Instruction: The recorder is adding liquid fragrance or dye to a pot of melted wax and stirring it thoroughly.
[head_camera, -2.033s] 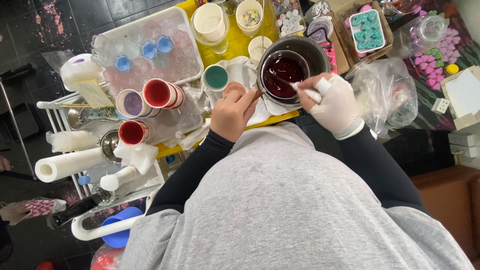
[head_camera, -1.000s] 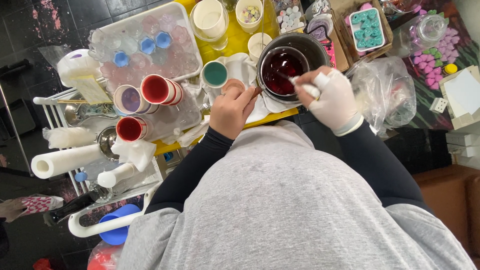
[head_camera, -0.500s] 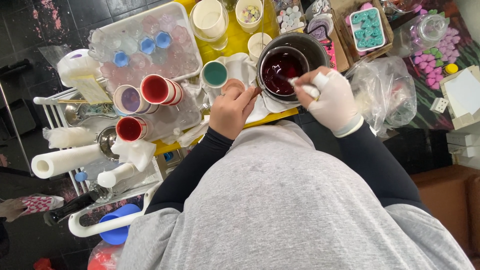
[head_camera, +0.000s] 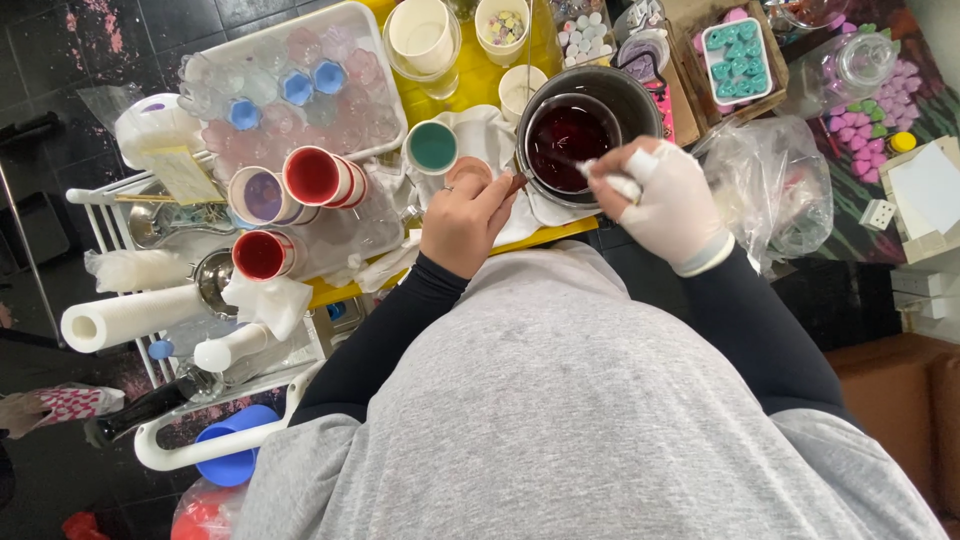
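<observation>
A round metal pot (head_camera: 590, 110) of glossy dark red liquid is sitting on the yellow tabletop (head_camera: 480, 70). Left of the pot, a clear plastic mould tray (head_camera: 300, 90) is lying by paper cups. The right hand (head_camera: 670, 205), in a white glove, is closing around a thin stirring stick (head_camera: 565, 160) dipped in the pot. The bare left hand (head_camera: 465, 225) is curling around the pot's handle (head_camera: 517, 183) at its near rim.

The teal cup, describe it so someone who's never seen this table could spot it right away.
Start at the yellow table and find the dark pot of deep red liquid that the gloved right hand is stirring. Just left of the pot, above the bare left hand, sits the teal cup. It is the only cup filled with teal; those further left hold red or purple.
</observation>
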